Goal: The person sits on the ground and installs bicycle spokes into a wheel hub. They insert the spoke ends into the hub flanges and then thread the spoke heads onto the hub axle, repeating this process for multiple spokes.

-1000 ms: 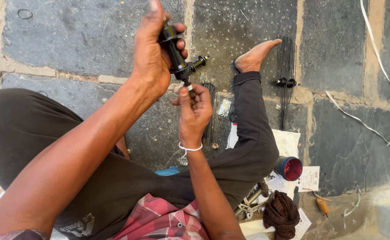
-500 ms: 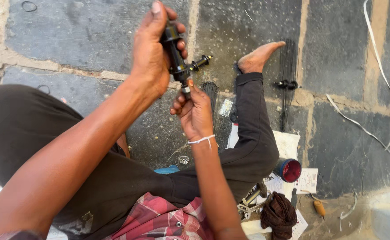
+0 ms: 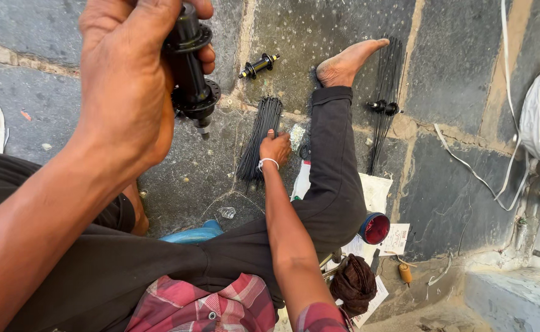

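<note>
- Left hand (image 3: 131, 80): raised close to the camera, fingers wrapped around a black metal wheel hub with two drilled flanges and a threaded axle end (image 3: 191, 67); the hub stands roughly upright, its axle tip pointing down, well above the floor.
- Right hand (image 3: 275, 147): stretched down to the floor, fingers curled onto the near end of a bundle of thin black wire spokes (image 3: 260, 138); a white band circles the wrist. Whether the fingers have pinched a spoke cannot be told.
- Spoke bundle: lies on the grey stone-slab floor (image 3: 460, 80), running from the right hand up toward a mortar joint, just beside the outstretched right leg in dark trousers (image 3: 334, 166).
- Second black hub, smaller in view (image 3: 259, 65): lies on the slab above the bundle, apart from it.
- Second spread of black spokes (image 3: 388, 98): lies beyond the bare foot (image 3: 348, 61), with a small black hub part (image 3: 384, 107) resting across it.
- Red round cap with blue rim (image 3: 375, 228): on the floor by the knee, next to white printed paper sheets (image 3: 377, 190).
- Dark brown bunched cloth (image 3: 354, 284): near the lower edge, beside the right forearm.
- White cable (image 3: 476, 175): trails across the slabs at right.
- Red checked shirt (image 3: 202, 304): at the bottom edge.
</note>
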